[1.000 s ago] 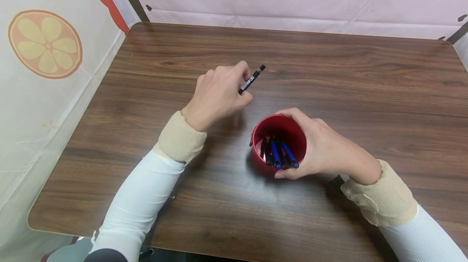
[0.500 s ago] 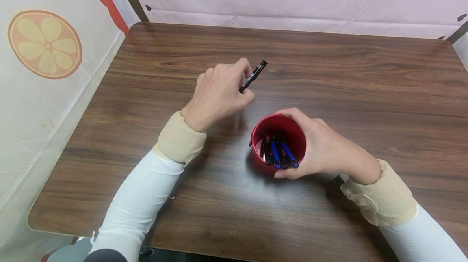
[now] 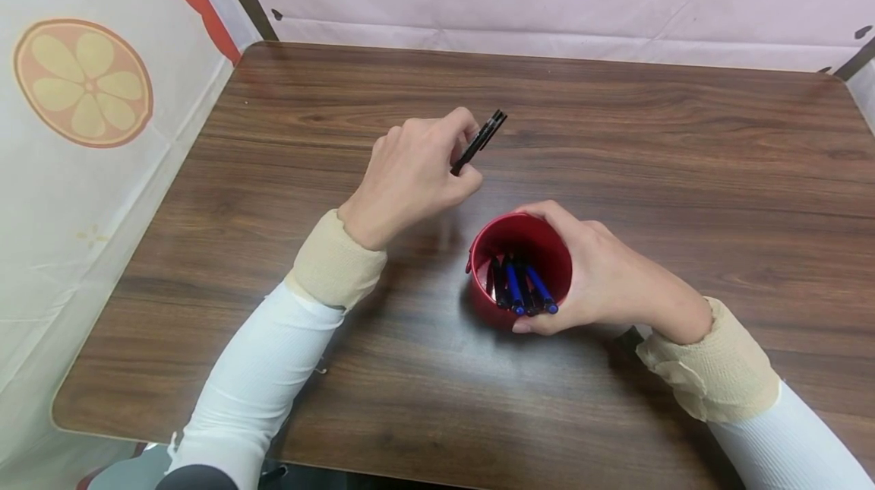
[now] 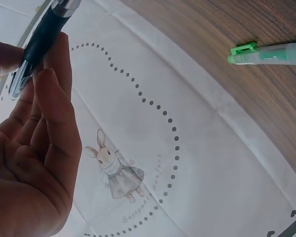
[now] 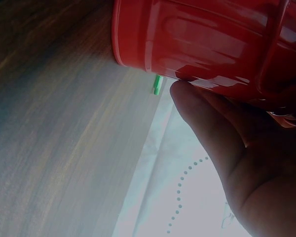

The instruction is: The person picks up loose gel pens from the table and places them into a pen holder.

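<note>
My left hand pinches a black pen between thumb and fingers, above the table and left of a red cup. In the left wrist view the same pen slants up past the fingertips, its silver part at the top edge. My right hand grips the red cup by its right side, the mouth facing up toward the head camera. Several black and blue pens lean inside it. From the right wrist, the cup's glossy wall shows with the thumb along it.
A green-and-white pen lies on the wooden table in the left wrist view; the left hand seems to hide it from the head camera. Printed pale curtains border the table at the back and left.
The left hand has shifted slightly right, and the black pen has turned a little in its fingers, its far end rising. The right hand and cup stay in place.
</note>
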Demonstrator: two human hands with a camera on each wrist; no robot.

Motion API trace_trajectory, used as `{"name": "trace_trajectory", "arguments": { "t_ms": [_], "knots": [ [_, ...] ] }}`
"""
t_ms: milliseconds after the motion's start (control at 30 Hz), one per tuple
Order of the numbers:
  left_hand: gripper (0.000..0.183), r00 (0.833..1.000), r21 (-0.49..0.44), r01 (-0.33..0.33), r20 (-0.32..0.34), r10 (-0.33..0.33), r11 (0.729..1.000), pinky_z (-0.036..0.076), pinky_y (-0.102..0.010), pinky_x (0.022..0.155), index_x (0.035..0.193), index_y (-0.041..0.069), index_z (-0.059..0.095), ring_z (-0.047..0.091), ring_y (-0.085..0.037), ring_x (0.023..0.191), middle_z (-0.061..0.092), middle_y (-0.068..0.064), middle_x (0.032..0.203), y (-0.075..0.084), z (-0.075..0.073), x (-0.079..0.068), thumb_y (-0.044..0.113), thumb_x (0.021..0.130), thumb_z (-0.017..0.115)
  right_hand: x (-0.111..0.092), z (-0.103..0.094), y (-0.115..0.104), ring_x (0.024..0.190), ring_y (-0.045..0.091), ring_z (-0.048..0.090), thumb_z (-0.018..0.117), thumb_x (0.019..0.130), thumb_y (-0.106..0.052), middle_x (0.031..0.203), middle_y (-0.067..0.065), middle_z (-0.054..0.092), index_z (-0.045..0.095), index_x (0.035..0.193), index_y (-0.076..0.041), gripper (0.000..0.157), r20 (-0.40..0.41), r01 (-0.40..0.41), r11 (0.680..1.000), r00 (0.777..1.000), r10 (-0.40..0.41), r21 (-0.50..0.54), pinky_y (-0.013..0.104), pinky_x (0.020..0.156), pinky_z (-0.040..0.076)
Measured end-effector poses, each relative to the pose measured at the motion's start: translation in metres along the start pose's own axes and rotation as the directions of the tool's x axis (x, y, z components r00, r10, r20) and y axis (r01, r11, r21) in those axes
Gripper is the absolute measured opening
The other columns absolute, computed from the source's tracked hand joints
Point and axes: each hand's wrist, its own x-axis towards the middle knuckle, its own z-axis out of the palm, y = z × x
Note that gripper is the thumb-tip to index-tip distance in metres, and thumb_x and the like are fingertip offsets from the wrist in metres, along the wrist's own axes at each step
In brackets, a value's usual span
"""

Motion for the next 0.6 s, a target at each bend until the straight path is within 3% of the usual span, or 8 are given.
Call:
{"name": "trace_trajectory", "arguments": {
  "t_ms": [600],
  "knots": [
    [0.025,0.997,-0.1,-0.081,-0.026,0.079,0.992,0.044,-0.033,0.053,0.104,0.017,0.066,0.057,-0.009,0.064,0.065,0.008,0.077,0.0046,-0.0047,0.0011,0.016,0.079,0.063,-0.0002,-0.0002,0.0002,0.11,0.015,0.064,0.099,0.055,-0.04,0.124,-0.002,0.066,0.046,0.137,-0.015,0.101,-0.003,-0.011,1.0,1.0,0.011,-0.002,0.038,0.09,0.054]
  ]
}}
